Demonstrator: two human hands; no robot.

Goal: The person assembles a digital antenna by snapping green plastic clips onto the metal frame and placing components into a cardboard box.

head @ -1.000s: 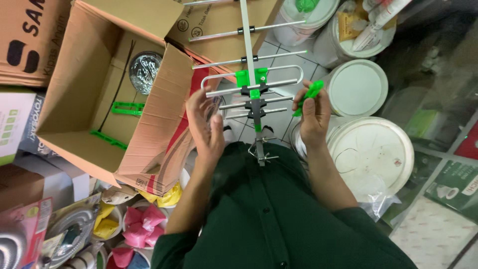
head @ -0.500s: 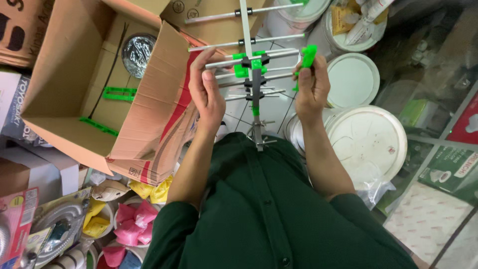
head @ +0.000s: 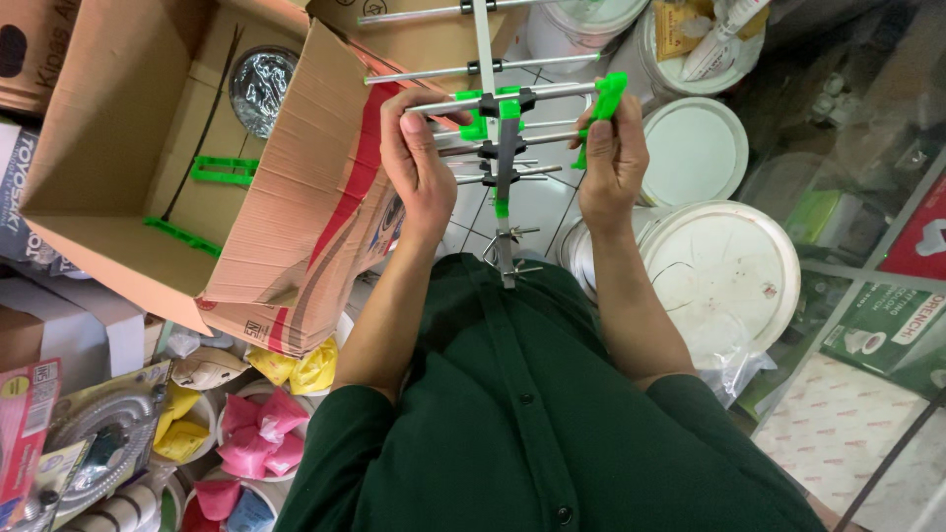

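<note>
Far left: cartons stacked at the frame edge, one pale carton [head: 44,325] just under the big box. Lower left, a flat packet with a round metal burner ring [head: 94,448] behind clear film. Beside it, white tubs [head: 212,414] packed with small sachets: yellow ones [head: 296,366] at the top, pink ones [head: 258,426] below, a blue one at the bottom edge.

Open cardboard box [head: 128,148], flaps up, tilted toward the camera. Inside: a shiny round metal disc [head: 261,87] in the far corner, a green plastic bracket [head: 225,170] on the box floor, a long green strip [head: 182,236] along the near wall, a thin dark rod or cable running diagonally.

Left hand [head: 422,169] raised in front of the chest, fingers curled around the ends of the metal cross rods, thumb pressed on top. Antenna [head: 505,148] held upright between both hands, centre boom vertical, silver cross rods horizontal, green plastic clips at the joints, lower end of the boom close to the dark green shirt [head: 532,414].

Right hand [head: 613,163] closed, pinching a loose bright green plastic piece [head: 601,108] between thumb and fingers, right at the rod tips on that side.

Behind and right: white lidded bucket [head: 695,148], closed. Larger white lidded bucket [head: 724,271] nearer, closed, contents hidden. Top right, an open bucket [head: 690,39] holding yellow packets and a tube. Clear plastic bag [head: 729,355] beside the large bucket. Far right, green printed cartons [head: 887,330] on the floor.
</note>
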